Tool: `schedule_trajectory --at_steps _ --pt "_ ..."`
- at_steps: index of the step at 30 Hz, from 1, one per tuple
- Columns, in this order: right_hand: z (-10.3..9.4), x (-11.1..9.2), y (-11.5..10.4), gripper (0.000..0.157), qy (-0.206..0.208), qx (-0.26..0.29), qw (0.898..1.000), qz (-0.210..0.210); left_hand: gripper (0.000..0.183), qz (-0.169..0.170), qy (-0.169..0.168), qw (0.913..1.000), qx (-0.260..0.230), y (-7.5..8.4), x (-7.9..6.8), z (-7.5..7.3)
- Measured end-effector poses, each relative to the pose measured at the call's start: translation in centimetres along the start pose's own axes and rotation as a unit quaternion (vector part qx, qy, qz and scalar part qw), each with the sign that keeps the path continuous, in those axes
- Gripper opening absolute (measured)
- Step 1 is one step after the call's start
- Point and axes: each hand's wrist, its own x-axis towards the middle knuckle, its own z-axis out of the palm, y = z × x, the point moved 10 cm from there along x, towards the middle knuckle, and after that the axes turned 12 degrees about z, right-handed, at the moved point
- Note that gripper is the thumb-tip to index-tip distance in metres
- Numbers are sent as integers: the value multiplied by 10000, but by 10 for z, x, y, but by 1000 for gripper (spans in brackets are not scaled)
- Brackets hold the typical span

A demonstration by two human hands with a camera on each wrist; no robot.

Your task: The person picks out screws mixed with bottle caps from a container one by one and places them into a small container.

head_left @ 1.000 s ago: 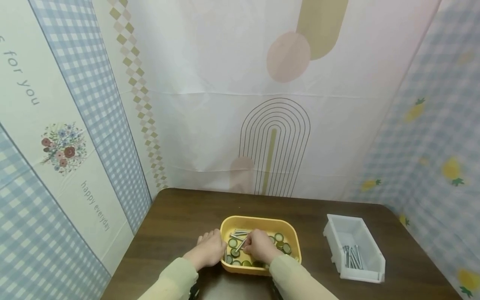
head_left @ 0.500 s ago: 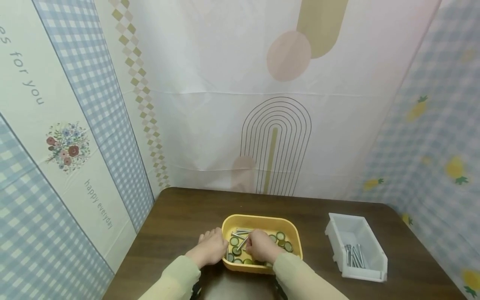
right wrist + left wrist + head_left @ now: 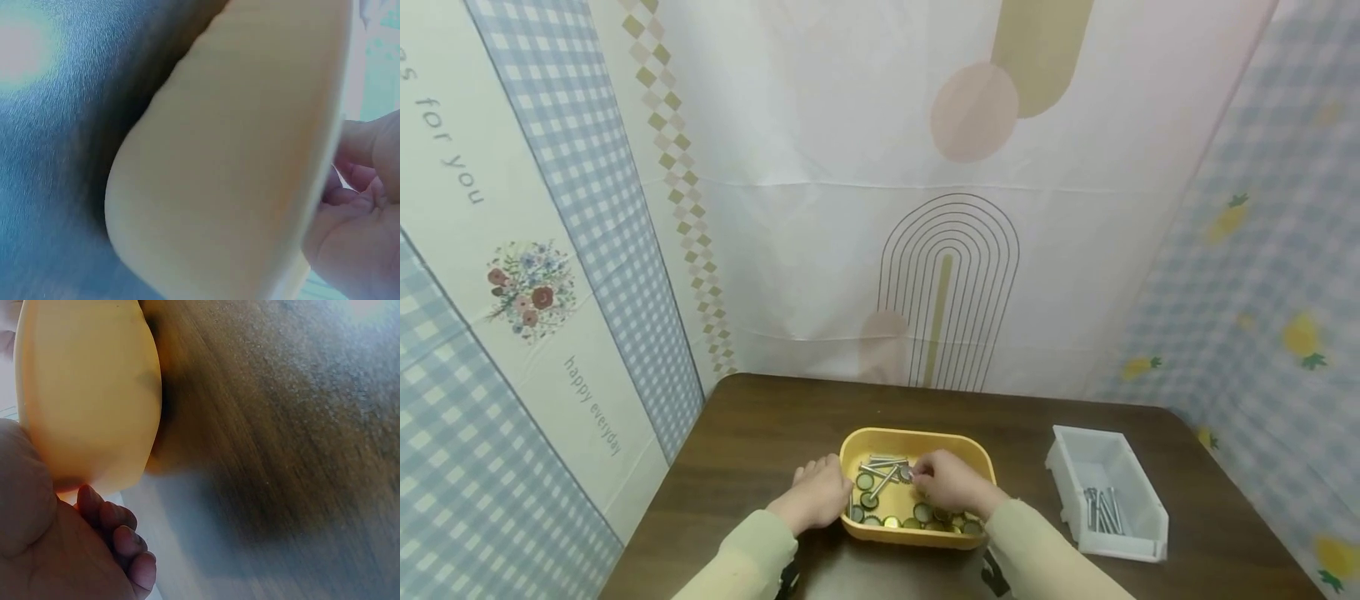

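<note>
A yellow plastic tub (image 3: pixel 917 539) sits on the table, holding bolts (image 3: pixel 880 467) at its left and bottle caps (image 3: pixel 922 512) along its front and right. My left hand (image 3: pixel 820 493) grips the tub's left end; in the left wrist view its fingers (image 3: pixel 128 540) curl at the outer wall. Inside the tub, my right hand (image 3: pixel 955 482) has curled fingers and pinches a dark bottle cap (image 3: pixel 905 473) at the fingertips, close to the bolts. One bolt lies slantwise with its end on another cap. In the right wrist view, the tub wall partly hides the right fingers.
To the right stands a white open-fronted bin (image 3: pixel 1138 492) with several bolts (image 3: pixel 1103 511) inside. The dark wooden table (image 3: pixel 775 417) has a printed curtain (image 3: pixel 805 275) behind it, and patterned cloth hangs at both sides.
My right hand has shifted right and slightly away from me, uncovering bolts and caps in the tub's middle and front. My left hand has stayed at the tub's left end.
</note>
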Motion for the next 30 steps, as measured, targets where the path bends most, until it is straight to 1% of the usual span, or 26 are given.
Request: schedule_trajectory --at_steps 3,6,14,17,23,26,30 --pt "-10 -1 7 9 -4 364 9992 187 33 26 -10 10000 -10 0 1 1" --pt "-21 -2 13 12 2 614 9977 272 33 25 -25 10000 -34 1 1 1" --pt "-53 -10 36 16 104 1001 9934 547 34 30 -88 9999 -67 1 -1 0" --pt "-68 -15 48 18 196 1112 9915 653 34 21 -96 9999 -103 1 -1 1" --pt "-102 -32 76 19 563 1208 9865 956 36 11 -40 9999 -91 5 -1 3" --pt "-113 -40 94 23 524 1400 9823 1126 36 19 -73 10000 -52 6 0 2" --pt "-125 -47 111 30 413 1498 9807 1185 36 -25 -121 9999 -13 2 -2 -1"
